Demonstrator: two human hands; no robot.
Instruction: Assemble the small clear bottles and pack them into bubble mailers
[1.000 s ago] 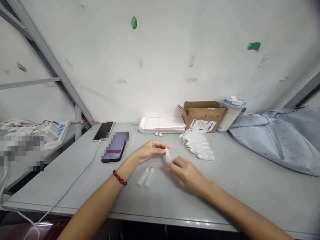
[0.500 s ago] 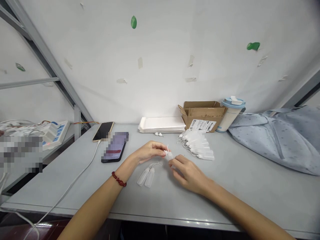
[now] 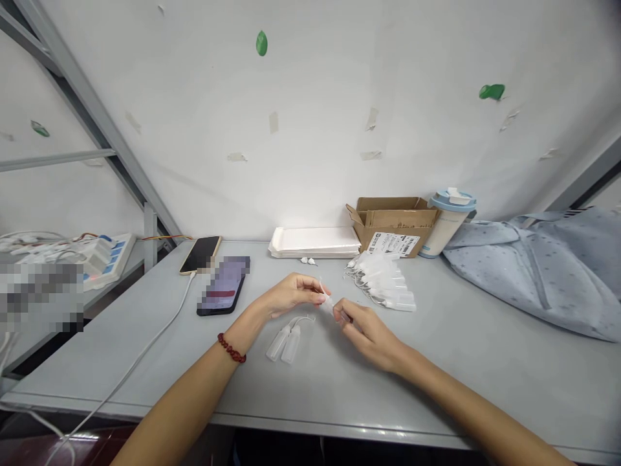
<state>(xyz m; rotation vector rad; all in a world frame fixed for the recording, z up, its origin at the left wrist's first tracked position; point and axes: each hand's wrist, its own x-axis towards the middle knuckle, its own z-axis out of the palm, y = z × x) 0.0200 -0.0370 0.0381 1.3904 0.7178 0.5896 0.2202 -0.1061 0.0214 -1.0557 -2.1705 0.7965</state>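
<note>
Head view, and the left hand pinches its thumb and fingertips on the upper end of a small translucent piece, a thin white stem poking up there, while the right hand has its fingers curled shut round the lower end. Two small bottles lie just beside the left wrist, well in from the table's front edge; a fanned pile of bottles crowds the far side of the right hand, so the roomier stretch lies rightward, toward a pale blue cloth. From where I stand, the piece's lower end is hidden in the right fingers and its outline is hard to make out; pixelation covers part of the black phone. Both forearms, cut off at the bottom, slant inward, the left with a red bracelet.
</note>
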